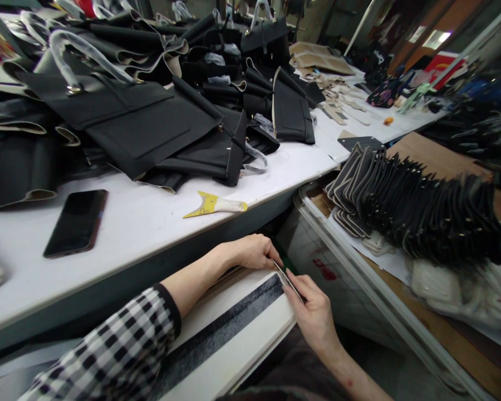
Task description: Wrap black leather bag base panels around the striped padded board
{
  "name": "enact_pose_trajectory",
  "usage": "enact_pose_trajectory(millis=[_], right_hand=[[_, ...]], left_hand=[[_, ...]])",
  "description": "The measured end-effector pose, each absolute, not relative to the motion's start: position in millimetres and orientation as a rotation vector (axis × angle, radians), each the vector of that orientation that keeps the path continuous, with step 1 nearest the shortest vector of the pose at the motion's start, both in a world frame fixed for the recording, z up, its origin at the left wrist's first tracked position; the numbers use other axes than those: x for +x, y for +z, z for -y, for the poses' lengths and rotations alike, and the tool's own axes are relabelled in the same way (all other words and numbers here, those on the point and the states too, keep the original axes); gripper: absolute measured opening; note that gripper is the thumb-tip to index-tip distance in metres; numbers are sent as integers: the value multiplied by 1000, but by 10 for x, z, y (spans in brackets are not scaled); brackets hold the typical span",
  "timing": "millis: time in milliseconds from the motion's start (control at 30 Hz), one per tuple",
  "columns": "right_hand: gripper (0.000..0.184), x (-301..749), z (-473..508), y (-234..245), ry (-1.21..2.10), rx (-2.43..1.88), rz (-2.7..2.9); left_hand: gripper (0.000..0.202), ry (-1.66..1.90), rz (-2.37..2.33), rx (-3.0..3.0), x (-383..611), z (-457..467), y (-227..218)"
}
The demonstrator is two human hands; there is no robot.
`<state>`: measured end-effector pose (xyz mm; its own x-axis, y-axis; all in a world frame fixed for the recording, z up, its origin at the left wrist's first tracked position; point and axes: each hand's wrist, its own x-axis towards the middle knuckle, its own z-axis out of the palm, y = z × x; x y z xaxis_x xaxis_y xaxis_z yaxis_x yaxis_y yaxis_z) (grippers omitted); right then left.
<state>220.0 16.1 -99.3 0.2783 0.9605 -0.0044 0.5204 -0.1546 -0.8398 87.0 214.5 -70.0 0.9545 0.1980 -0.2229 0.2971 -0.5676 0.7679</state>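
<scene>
A pale, dark-striped panel (239, 353) stretches toward eight o'clock from the thin end edge (288, 281) pinched by the left hand (255, 252), at ten, and the right hand (315, 311), at four. Beyond, at ten o'clock, a yellow-and-white tool (215, 205) lies on the table (150, 223).

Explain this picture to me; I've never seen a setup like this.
There is no machine here: one person works bare-handed, and a camera worn on their head looks forward and down, giving this single view. The left hand and right hand pinch a thin, pale-edged flat piece at the far end of a white panel with a dark grey band. Ahead, a long white tabletop carries a black rectangular phone, a forked yellow-and-white flat tool and a heap of black bags. At right stands a row of black, pale-edged pieces.
</scene>
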Motion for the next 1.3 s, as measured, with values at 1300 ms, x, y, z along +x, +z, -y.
enact_pose_trajectory(millis=[1300], right_hand=[[37, 2695, -926, -713, 2166, -1631, 922]], left_hand=[[31, -238, -295, 2158, 880, -2167, -689]])
